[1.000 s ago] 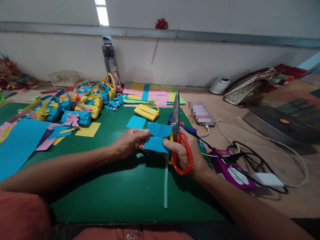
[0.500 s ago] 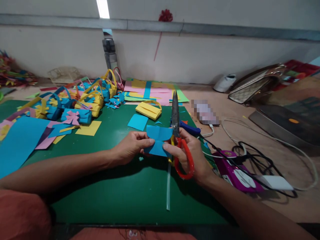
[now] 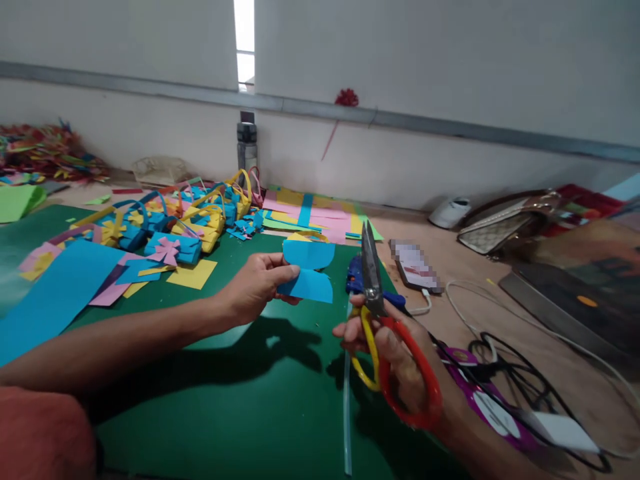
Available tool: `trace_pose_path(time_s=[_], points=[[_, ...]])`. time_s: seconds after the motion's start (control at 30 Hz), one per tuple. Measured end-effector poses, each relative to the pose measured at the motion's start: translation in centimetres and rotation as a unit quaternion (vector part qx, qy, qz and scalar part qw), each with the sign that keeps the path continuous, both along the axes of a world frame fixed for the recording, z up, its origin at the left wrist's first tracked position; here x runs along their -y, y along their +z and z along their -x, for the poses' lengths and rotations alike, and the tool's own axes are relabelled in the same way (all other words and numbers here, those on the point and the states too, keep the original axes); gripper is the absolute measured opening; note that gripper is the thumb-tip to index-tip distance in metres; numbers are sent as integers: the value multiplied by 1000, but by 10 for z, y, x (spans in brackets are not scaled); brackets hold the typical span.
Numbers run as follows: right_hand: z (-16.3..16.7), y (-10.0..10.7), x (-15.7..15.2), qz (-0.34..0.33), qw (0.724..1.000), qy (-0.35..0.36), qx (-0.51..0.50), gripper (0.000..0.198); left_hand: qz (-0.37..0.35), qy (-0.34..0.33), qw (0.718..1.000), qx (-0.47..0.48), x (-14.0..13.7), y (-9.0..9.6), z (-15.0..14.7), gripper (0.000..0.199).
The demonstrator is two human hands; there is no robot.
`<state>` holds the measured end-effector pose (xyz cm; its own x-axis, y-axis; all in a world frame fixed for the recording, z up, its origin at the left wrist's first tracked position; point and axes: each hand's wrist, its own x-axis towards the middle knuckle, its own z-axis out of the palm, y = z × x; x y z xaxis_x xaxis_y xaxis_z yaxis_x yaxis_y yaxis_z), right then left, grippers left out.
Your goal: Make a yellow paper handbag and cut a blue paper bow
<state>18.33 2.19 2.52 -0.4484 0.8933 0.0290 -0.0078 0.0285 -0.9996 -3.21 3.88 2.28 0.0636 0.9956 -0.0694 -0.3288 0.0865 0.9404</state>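
My left hand [image 3: 265, 283] pinches the left edge of a piece of blue paper [image 3: 310, 255] above the green mat [image 3: 215, 400]. The paper has rounded corners and a slit running in from its right side, so it shows as two lobes. To the right, apart from the paper, my right hand [image 3: 400, 353] has its fingers through the red and yellow handles of the scissors [image 3: 371, 267]. The blades are closed and point up and away. Behind the scissors lies a blue glue gun [image 3: 356, 275], with a clear glue stick [image 3: 347, 413] reaching toward me.
Several small paper bags [image 3: 175, 248] with handles stand at the left, near a large blue sheet [image 3: 65, 293]. Coloured sheets [image 3: 315, 217] are stacked behind. On the right lie a phone [image 3: 415, 267], a purple power strip [image 3: 493, 407] with cables, and a handbag [image 3: 505, 223].
My right hand has let go of the blue paper and moved right and toward me with the scissors. My left hand keeps the paper, moved slightly left and up. The view has tilted upward.
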Motion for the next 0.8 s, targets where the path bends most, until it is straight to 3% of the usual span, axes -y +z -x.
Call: trace_pose_path(time_s=[0.17,0.4,0.57,0.8], points=[[-13,8,11,6,999,13,47,56,8,3,1000,11,-3,9,6,20],[-29,-21,4,141,973,69,169,63,28,22,999,13,0,12,5,17],[-31,-15,1,39,975,101,194,59,38,31,999,13,3,11,1,17],[-19,5,1,11,966,137,218,35,49,32,998,16,6,10,-1,19]])
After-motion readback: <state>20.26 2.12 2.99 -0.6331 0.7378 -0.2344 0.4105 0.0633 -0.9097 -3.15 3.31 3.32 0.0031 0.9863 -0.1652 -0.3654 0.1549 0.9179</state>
